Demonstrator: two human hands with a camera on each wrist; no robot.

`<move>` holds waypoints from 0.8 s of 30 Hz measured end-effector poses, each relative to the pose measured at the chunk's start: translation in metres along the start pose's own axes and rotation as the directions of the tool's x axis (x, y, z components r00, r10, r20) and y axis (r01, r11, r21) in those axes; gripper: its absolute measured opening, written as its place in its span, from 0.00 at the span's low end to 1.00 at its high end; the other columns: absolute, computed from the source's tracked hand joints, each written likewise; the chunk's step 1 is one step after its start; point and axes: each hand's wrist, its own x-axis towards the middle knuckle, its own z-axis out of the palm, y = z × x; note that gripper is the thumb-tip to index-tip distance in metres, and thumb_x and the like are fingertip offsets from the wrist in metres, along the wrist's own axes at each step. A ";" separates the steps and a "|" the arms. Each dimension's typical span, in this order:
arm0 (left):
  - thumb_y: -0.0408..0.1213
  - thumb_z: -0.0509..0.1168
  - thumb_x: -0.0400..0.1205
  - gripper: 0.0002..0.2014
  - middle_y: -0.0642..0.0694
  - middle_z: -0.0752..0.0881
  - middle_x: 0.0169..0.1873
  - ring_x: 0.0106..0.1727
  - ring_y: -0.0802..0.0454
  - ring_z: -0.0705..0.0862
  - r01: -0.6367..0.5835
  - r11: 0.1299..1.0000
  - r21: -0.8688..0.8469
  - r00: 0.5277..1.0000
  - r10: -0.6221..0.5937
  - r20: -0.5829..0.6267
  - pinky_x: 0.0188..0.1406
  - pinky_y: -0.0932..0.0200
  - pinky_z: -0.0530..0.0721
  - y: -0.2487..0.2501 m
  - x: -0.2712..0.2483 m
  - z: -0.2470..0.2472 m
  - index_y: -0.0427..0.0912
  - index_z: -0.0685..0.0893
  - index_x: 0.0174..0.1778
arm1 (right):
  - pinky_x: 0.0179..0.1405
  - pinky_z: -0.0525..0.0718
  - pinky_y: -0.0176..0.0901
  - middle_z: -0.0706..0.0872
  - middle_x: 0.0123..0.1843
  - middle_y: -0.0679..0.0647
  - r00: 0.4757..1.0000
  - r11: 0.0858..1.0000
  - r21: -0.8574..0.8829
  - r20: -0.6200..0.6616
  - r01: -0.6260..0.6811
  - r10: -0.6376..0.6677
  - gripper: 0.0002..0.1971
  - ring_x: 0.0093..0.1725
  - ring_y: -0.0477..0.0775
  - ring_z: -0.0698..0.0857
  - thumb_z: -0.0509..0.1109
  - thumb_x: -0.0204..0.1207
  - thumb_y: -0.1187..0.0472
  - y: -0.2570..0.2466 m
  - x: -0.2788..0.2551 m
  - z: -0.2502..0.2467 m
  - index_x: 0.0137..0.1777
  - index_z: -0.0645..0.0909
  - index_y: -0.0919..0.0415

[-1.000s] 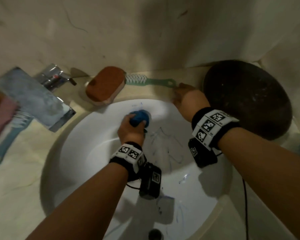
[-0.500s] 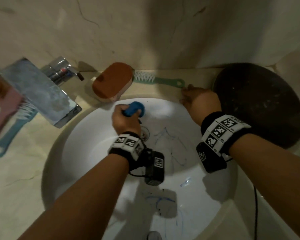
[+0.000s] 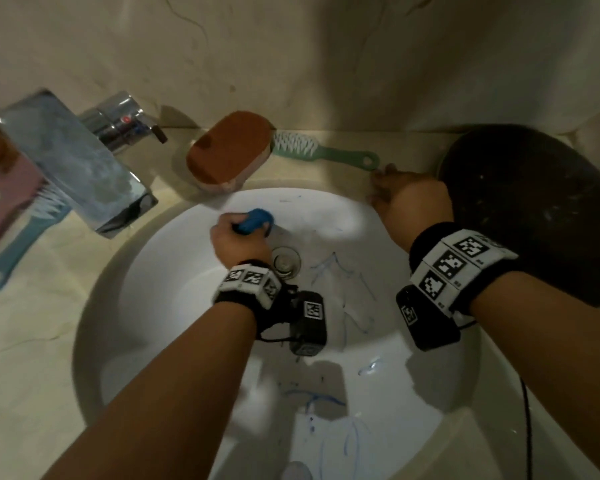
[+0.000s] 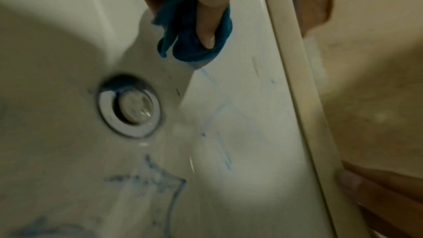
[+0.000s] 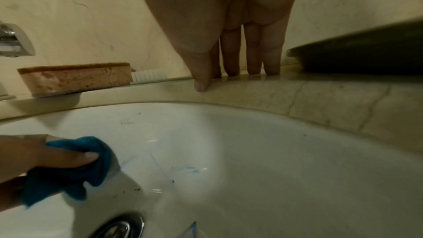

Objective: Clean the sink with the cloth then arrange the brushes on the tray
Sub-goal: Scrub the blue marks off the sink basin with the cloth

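My left hand (image 3: 238, 242) grips the crumpled blue cloth (image 3: 255, 220) against the far wall of the round white ceramic sink (image 3: 413, 382), just beyond the chrome drain (image 3: 285, 261). My right hand (image 3: 409, 199) lies flat, fingers straight, on the glossy beige marble bench (image 5: 320, 97) rim, between the green plastic brush (image 3: 326, 154) and the dark round tray (image 3: 534, 209). Blue scribbles streak the smooth basin.

pink brush (image 3: 0, 206) cut off at left edge, cloth (image 3: 255, 220) mostly hidden by grip
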 end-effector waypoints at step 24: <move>0.26 0.75 0.70 0.09 0.43 0.85 0.40 0.40 0.47 0.83 0.175 0.965 -0.194 0.980 -0.152 0.131 0.42 0.56 0.85 0.031 -0.044 0.047 0.35 0.86 0.44 | 0.62 0.77 0.51 0.73 0.75 0.62 0.999 1.000 -0.013 0.037 -0.008 0.008 0.21 0.66 0.66 0.78 0.59 0.82 0.56 0.001 0.001 0.000 0.74 0.72 0.59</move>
